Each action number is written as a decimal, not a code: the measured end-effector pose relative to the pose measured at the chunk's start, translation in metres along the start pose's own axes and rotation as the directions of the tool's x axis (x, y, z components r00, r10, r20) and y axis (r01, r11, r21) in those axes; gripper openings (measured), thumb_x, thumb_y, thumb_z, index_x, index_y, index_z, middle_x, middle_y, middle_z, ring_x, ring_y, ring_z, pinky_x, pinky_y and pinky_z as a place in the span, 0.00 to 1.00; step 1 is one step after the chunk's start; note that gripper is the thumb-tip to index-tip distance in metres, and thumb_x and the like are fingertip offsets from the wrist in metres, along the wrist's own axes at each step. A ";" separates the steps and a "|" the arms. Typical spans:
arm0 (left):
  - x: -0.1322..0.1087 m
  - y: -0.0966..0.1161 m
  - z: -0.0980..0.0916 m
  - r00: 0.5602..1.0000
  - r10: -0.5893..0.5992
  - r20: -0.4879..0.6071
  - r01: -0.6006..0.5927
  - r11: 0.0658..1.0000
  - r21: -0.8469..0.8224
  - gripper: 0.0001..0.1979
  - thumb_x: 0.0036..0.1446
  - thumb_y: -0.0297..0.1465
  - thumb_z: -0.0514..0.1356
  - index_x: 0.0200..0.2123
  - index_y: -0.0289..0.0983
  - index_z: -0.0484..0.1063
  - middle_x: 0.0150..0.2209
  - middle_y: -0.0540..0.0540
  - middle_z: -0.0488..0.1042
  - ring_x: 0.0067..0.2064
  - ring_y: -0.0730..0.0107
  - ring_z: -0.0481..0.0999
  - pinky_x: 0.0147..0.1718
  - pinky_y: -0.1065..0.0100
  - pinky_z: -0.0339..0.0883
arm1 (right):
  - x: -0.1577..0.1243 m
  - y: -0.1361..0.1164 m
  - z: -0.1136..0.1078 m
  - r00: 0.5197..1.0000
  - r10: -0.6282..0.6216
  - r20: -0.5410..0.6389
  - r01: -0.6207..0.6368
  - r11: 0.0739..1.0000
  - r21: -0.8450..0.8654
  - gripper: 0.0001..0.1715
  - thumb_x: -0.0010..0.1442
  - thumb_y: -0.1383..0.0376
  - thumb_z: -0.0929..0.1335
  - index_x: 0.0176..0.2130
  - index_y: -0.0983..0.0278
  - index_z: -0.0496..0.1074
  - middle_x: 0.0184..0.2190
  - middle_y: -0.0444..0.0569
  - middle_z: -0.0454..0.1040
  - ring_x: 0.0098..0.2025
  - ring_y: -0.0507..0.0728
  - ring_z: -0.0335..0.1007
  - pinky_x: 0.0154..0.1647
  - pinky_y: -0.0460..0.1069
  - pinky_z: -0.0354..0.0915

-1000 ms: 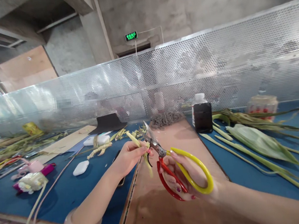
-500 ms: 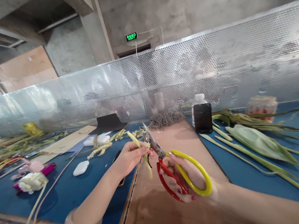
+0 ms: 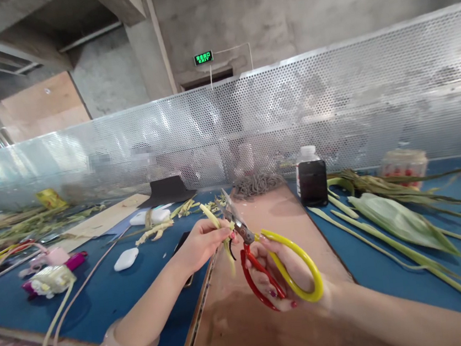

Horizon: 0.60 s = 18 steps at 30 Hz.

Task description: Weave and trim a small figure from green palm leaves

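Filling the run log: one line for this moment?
left hand: pinches leaf strip | right hand: holds scissors | blades at strip

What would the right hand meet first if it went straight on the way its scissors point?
Probably the leaf strip held by the left hand, right at the scissors tips; depth is unclear.

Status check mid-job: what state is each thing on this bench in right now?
left hand, shut, pinching the leaf strip.
right hand, shut on the scissors.
scissors, held tips-up, blades at the strip; open or shut unclear.
bottle, upright, white cap on.
earbud case, closed, lying on the blue mat.
exit sign, lit green.
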<state>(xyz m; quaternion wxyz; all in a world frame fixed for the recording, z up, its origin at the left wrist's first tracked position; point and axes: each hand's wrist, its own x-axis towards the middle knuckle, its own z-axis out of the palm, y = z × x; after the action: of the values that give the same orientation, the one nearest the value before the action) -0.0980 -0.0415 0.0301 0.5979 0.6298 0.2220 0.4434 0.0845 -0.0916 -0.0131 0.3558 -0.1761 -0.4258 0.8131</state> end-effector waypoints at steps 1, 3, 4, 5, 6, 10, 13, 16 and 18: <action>0.000 0.000 0.001 1.000 -0.003 0.006 0.003 1.000 0.001 0.04 0.46 0.29 0.66 0.25 0.34 0.77 0.25 0.46 0.74 0.29 0.71 0.73 0.36 0.67 0.66 | 0.000 0.000 0.000 1.000 0.001 -0.003 -0.001 1.000 0.001 0.21 0.57 0.46 0.60 0.29 0.60 0.57 0.14 0.37 0.59 0.12 0.47 0.51 0.07 0.39 0.46; 0.000 0.002 0.002 1.000 -0.013 0.018 0.013 1.000 0.005 0.04 0.46 0.29 0.66 0.24 0.33 0.76 0.24 0.46 0.74 0.29 0.70 0.73 0.36 0.66 0.65 | 0.000 0.000 0.001 1.000 -0.001 -0.009 0.001 1.000 0.000 0.21 0.57 0.45 0.60 0.30 0.60 0.58 0.15 0.38 0.61 0.13 0.48 0.54 0.08 0.40 0.48; 0.000 0.002 0.003 1.000 -0.018 0.019 0.017 1.000 0.007 0.05 0.46 0.29 0.66 0.24 0.33 0.76 0.24 0.46 0.74 0.29 0.70 0.73 0.36 0.66 0.65 | 0.000 -0.001 0.002 1.000 -0.004 -0.011 0.004 1.000 -0.007 0.22 0.57 0.45 0.60 0.30 0.60 0.58 0.15 0.38 0.61 0.13 0.48 0.55 0.08 0.40 0.49; 0.000 0.003 0.004 1.000 -0.020 0.017 0.020 1.000 0.009 0.05 0.46 0.29 0.66 0.24 0.33 0.76 0.24 0.46 0.74 0.29 0.70 0.73 0.36 0.66 0.65 | 0.000 -0.001 0.003 1.000 -0.004 -0.016 0.004 1.000 -0.019 0.22 0.57 0.45 0.59 0.30 0.60 0.58 0.15 0.39 0.61 0.13 0.48 0.55 0.08 0.40 0.49; 0.000 0.003 0.005 1.000 -0.022 0.013 0.021 1.000 0.011 0.05 0.46 0.30 0.66 0.24 0.33 0.76 0.24 0.45 0.74 0.29 0.70 0.73 0.35 0.66 0.65 | 0.000 -0.002 0.004 1.000 -0.001 -0.024 0.000 0.999 -0.035 0.22 0.57 0.45 0.59 0.29 0.61 0.57 0.14 0.39 0.61 0.12 0.48 0.55 0.07 0.40 0.48; 0.000 0.004 0.006 1.000 -0.022 0.013 0.022 1.000 0.022 0.05 0.45 0.30 0.66 0.23 0.33 0.77 0.24 0.45 0.74 0.28 0.71 0.72 0.34 0.67 0.64 | -0.001 -0.007 0.011 0.997 0.024 -0.072 -0.028 0.998 -0.061 0.22 0.58 0.47 0.58 0.26 0.61 0.57 0.12 0.38 0.56 0.11 0.47 0.48 0.06 0.39 0.43; 0.001 0.002 0.004 1.000 -0.006 0.004 0.006 1.000 -0.008 0.04 0.46 0.29 0.66 0.24 0.34 0.77 0.25 0.46 0.74 0.29 0.72 0.72 0.34 0.69 0.64 | -0.001 -0.016 0.012 0.994 -0.007 -0.110 -0.001 0.998 -0.068 0.22 0.57 0.46 0.59 0.27 0.61 0.59 0.14 0.38 0.56 0.13 0.47 0.49 0.07 0.39 0.43; 0.005 0.000 -0.002 0.997 0.038 -0.066 -0.041 0.999 -0.036 0.03 0.48 0.28 0.65 0.25 0.34 0.77 0.24 0.47 0.74 0.29 0.73 0.72 0.34 0.70 0.63 | 0.000 -0.033 -0.004 0.970 -0.106 -0.218 0.047 0.965 -0.257 0.24 0.56 0.44 0.57 0.29 0.61 0.60 0.16 0.38 0.56 0.15 0.48 0.52 0.10 0.41 0.47; 0.009 -0.001 -0.006 0.989 0.074 -0.130 -0.080 0.996 -0.037 0.03 0.48 0.28 0.64 0.25 0.34 0.77 0.25 0.46 0.74 0.31 0.72 0.72 0.37 0.69 0.63 | 0.001 -0.047 -0.026 0.886 -0.250 -0.391 -0.019 0.822 -0.569 0.22 0.56 0.46 0.59 0.33 0.62 0.63 0.18 0.40 0.59 0.16 0.49 0.55 0.14 0.43 0.52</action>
<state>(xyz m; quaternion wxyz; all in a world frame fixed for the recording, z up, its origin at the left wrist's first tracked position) -0.0982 -0.0306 0.0308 0.5777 0.5954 0.2264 0.5103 0.1189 -0.0581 0.0107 0.4269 -0.4281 -0.5604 0.5661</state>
